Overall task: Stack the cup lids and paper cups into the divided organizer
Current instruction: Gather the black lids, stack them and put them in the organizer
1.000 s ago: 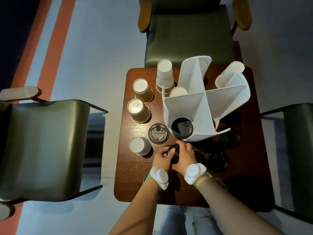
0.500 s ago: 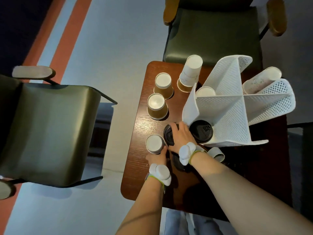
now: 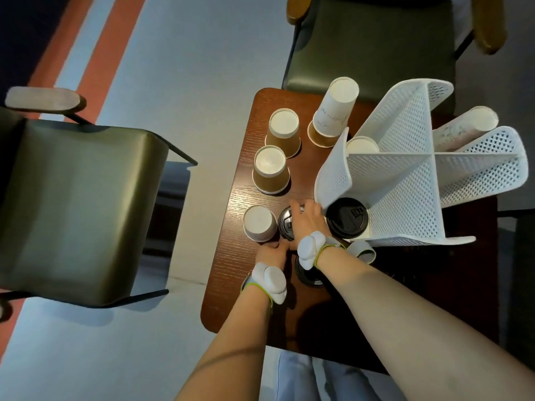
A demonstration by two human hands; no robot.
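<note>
Right hand (image 3: 307, 219) on a loose black lid (image 3: 286, 224)
Fingers spread flat over the lid, grasp not confirmable; left hand (image 3: 273, 251) rested beside, its closure unclear. Crowded by the upturned white paper cup (image 3: 259, 222) and organizer (image 3: 405, 175), lifting risked toppling the cup.

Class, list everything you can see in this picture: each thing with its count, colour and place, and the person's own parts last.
Table: one, dark wood, centre.
Organizer: one, white perforated, on table right.
Brown cups: two, upside down, table left; a third under the tall white cup.
Tall white cup: one, stacked at table back.
Small white cup: one, upside down, near hands.
Cups in organizer: two visible, white.
Lid in organizer: one, black, front compartment.
Lids on table: at least two, black.
Chairs: two clearly seen, olive green.
Left hand: near the small white cup.
Right hand: on a table lid.
</note>
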